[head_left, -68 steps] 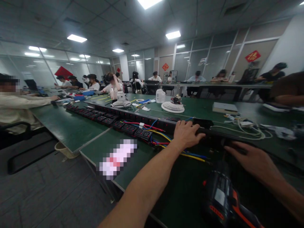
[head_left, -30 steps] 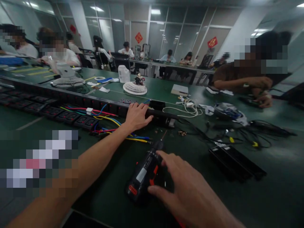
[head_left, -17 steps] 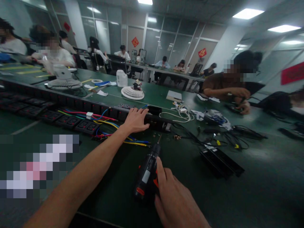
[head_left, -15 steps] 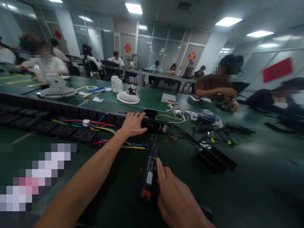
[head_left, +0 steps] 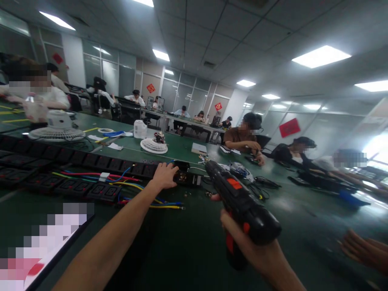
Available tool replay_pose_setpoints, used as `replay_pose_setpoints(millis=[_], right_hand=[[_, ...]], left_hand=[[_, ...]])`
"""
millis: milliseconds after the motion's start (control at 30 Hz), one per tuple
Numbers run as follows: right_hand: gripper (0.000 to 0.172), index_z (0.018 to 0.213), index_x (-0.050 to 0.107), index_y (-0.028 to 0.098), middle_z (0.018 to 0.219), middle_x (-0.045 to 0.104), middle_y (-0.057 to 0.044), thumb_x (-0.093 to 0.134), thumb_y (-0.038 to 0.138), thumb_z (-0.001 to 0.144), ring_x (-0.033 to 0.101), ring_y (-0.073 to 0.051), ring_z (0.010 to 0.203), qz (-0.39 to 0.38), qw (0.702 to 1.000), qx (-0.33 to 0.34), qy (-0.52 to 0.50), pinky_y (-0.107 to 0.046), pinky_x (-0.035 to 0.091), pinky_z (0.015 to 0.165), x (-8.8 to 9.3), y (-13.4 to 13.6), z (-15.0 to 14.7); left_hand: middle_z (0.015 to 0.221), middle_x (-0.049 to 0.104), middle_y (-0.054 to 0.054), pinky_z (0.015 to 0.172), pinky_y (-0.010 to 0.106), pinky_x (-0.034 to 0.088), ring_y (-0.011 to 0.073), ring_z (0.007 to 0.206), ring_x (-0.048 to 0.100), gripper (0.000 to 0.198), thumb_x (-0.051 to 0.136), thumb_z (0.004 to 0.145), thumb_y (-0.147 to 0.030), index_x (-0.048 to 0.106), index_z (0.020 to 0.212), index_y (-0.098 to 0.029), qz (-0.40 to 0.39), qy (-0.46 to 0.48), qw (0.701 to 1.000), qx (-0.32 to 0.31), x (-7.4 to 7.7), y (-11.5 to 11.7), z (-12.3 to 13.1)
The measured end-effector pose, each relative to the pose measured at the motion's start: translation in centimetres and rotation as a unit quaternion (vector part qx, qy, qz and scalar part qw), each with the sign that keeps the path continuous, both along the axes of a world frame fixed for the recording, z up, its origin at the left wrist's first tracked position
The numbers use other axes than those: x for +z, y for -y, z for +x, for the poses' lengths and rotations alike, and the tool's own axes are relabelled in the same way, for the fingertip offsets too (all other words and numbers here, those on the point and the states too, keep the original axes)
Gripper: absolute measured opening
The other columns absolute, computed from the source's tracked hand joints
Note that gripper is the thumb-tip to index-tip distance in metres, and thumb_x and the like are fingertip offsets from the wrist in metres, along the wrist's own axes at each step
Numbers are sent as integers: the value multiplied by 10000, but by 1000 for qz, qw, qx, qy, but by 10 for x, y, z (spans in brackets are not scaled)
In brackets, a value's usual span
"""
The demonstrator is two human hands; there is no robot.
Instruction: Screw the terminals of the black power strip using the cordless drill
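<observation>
My left hand rests over the end of a long black power strip, its fingers bent across the housing. Beside the fingertips, brass-coloured parts show in an opening of the strip. My right hand is wrapped round the grip of a black and orange cordless drill, raised above the table. The drill's nose points away and up to the left; its bit cannot be made out. Red, blue and yellow wires lie in front of the strip. Small screws lie loose between the strip and the drill.
A second row of black sockets lies nearer me. Behind the strip are a white fan grille, a fan and a white jug. Another person's hand reaches in at right. Black cables lie beyond the drill.
The drill has swung up and right from low over the table near the strip. My left hand stays at the strip's end. The view has turned right, and another person's hand appears at right.
</observation>
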State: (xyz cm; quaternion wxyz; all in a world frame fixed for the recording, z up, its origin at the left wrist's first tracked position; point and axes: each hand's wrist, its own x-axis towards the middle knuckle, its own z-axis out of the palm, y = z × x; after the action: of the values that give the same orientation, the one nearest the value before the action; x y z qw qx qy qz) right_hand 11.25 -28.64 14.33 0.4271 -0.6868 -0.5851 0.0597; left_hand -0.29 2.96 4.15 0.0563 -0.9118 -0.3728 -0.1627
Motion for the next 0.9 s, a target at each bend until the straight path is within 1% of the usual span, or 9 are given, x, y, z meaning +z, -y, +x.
replay_pose_setpoints(millis=[33,100,167,267,433,600,667,767,900], right_hand=[[440,1269,719,199,768,705,-50,645,387,878,701,-245,736,-20,999,6,-42,-374,581,672,0,-5,-1],[359,1145,741,178,657,632,-2,657,372,855,630,-195,610,-45,993,13,-108,-319,529,578,-5,-17,-3],[301,1070,734,159,591,581,30,649,317,828,570,-160,550,-71,985,9,-157,-281,481,533,-13,-29,-5],[290,1041,716,151,576,571,45,639,266,786,550,-145,533,-99,973,21,-209,-259,457,514,-20,-44,-2],[257,983,716,157,573,568,46,659,274,762,537,-142,521,-112,974,20,-194,-257,440,499,-26,-61,11],[273,989,709,154,570,575,43,665,327,783,544,-149,523,-136,972,42,-189,-269,447,518,-35,-73,22],[264,980,714,158,575,583,40,672,328,782,546,-148,524,-142,974,43,-170,-270,442,521,-34,-78,25],[256,972,724,161,566,574,40,668,324,783,548,-153,528,-158,976,44,-144,-274,439,524,-26,-86,30],[265,985,735,160,556,557,42,658,322,789,529,-151,528,-174,974,39,-141,-279,434,530,-19,-94,36]], left_hand=[[1365,608,130,1007,493,367,385,1211,550,702,781,721,-545,584,1350,-306,3,7,1000,4,-2,2,1],[1343,623,114,1018,486,358,373,1219,534,673,775,733,-546,591,1336,-309,12,22,1000,10,-6,6,1],[1338,629,100,1040,479,342,357,1214,528,669,775,744,-549,588,1342,-313,24,35,999,13,-10,10,0],[1356,623,90,1066,473,317,345,1217,512,716,790,739,-596,576,1367,-326,31,51,998,15,-14,14,0],[1355,609,98,1092,476,290,349,1232,479,792,804,702,-689,589,1367,-317,34,85,995,26,-17,18,1],[1318,611,116,1074,486,307,365,1220,478,798,804,669,-729,634,1308,-283,2,97,995,14,-16,13,4],[1295,616,124,1070,490,312,370,1214,480,777,825,659,-699,651,1279,-265,-1,107,994,15,-15,10,6],[1260,626,119,1073,495,311,368,1197,483,729,844,664,-647,660,1255,-262,-1,118,993,25,-15,8,10],[1262,623,107,1096,490,301,358,1205,470,710,842,687,-640,651,1268,-280,11,119,992,42,-16,7,14]])
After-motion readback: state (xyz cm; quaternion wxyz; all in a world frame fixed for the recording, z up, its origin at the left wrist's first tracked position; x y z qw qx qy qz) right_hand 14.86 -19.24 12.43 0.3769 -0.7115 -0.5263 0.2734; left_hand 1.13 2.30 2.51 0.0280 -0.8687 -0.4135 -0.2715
